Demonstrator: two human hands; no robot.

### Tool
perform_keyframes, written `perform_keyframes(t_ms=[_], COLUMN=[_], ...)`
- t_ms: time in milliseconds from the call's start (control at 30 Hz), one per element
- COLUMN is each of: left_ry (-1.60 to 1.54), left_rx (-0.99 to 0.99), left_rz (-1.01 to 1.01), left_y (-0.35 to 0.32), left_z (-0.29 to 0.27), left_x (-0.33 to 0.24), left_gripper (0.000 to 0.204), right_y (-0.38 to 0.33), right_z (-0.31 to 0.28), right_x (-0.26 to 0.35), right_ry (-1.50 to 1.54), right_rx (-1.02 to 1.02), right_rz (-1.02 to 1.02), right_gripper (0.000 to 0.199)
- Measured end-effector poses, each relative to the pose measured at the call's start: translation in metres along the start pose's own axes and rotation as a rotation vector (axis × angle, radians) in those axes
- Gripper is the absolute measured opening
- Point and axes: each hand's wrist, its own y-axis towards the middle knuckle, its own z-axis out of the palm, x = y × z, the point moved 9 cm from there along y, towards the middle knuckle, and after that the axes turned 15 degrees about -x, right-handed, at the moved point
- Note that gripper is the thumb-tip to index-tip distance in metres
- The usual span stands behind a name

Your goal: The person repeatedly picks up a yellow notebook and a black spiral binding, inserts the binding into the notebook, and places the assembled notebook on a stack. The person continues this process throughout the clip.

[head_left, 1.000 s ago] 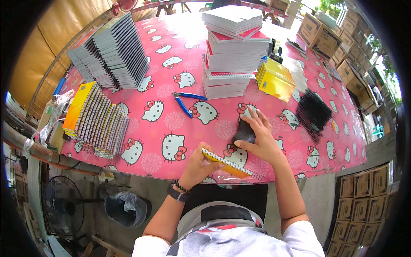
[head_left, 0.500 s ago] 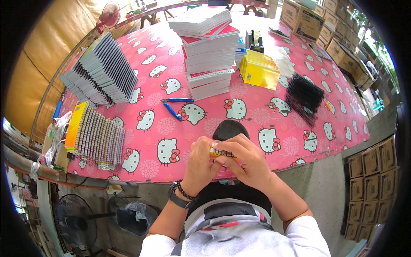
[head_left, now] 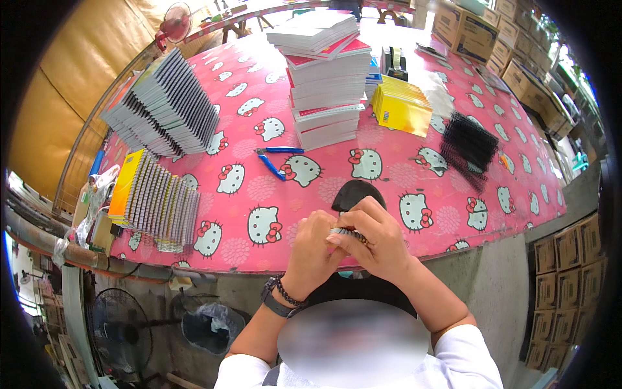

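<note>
A small notebook with a black coil along its spine (head_left: 347,233) is held between my two hands, spine upward, above the near edge of the table. My left hand (head_left: 312,249) closes round its left end. On the other end, my right hand (head_left: 376,241) pinches with thumb and fingers near the coil. Most of the notebook is hidden by my fingers. Just beyond my hands lies a black rounded object (head_left: 357,194); its kind is not clear. Farther off, blue-handled pliers (head_left: 277,162) rest on the pink table cover (head_left: 311,204).
Coil-bound notebooks with yellow covers (head_left: 152,202) stand at the left, below larger coil-bound books (head_left: 170,104). A tall stack of unbound booklets (head_left: 329,87) rises mid-table. To its right are yellow booklets (head_left: 403,107) and a pile of black coils (head_left: 470,148). Cartons (head_left: 567,285) stand at right.
The notebook has tilted in my hands, and the yellow that showed beside its coil is now mostly covered. My right fingers have shifted along the spine. The whole view has swung slightly.
</note>
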Motion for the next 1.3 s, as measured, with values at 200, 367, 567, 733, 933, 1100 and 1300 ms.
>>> perform_keyframes(t_ms=[200,367,567,733,933,1100,1300], left_ry=[0.001,0.144,0.024,0.780,1.175,0.905,0.933], left_rx=[-0.076,-0.226,-1.106,-1.056,-0.843,-0.575,-0.406], left_rz=[-0.012,-0.027,-0.241,-0.332,-0.263,0.019,-0.148], left_y=[0.002,0.008,0.035,0.036,0.033,0.064,0.065], left_z=[-0.007,-0.049,-0.301,-0.399,-0.399,-0.353,-0.320], left_x=[0.002,0.021,0.073,0.105,0.131,0.088,0.091], left_gripper=[0.029,0.030,0.029,0.033,0.041,0.040,0.029], right_y=[-0.002,0.000,-0.002,-0.031,-0.019,0.051,0.093], right_z=[0.014,0.007,-0.048,-0.042,-0.062,-0.092,-0.104], right_x=[0.008,-0.007,-0.075,-0.109,-0.154,-0.216,-0.282], right_ry=[-0.122,-0.206,-0.163,-0.310,-0.411,-0.771,-1.140], right_rx=[0.131,0.148,-0.040,0.016,0.001,-0.155,-0.146], right_rz=[-0.041,0.050,0.407,0.329,0.237,-0.042,-0.051], right_gripper=[0.023,0.067,0.049,0.037,0.029,0.036,0.033])
